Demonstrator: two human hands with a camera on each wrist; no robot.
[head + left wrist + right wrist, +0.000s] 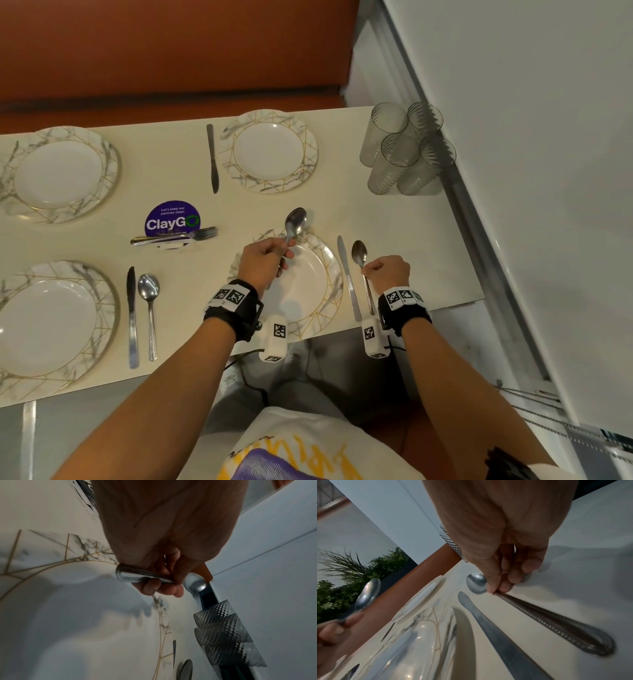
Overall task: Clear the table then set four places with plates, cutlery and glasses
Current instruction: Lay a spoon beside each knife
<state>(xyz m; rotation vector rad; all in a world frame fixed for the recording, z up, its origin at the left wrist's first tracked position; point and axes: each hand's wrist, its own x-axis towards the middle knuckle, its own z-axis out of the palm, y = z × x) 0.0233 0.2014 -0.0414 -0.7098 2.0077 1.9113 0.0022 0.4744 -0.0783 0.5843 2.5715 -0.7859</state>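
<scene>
Head view: at lower centre, the left hand point(265, 262) grips a raised spoon point(295, 223) above the near plate point(325, 277); just right, the right hand point(388, 270) pinches a second spoon point(360, 255) lying beside the knife point(347, 274). Glasses point(404, 150) cluster upper right.

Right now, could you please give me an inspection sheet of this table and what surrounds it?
Surface: cream table, purple ClayGo sticker on it.
Job's things: four plates, e.g. near right plate; knife right of it; forks heaped by the sticker; four glasses clustered at the far right corner.
Clutter: nothing seen.
Grippers: left hand holds a spoon above the near right plate; right hand pinches a second spoon lying beside the knife.
Cables: black cable below the table edge.
Surroundings: orange bench behind, white wall on the right.
</scene>
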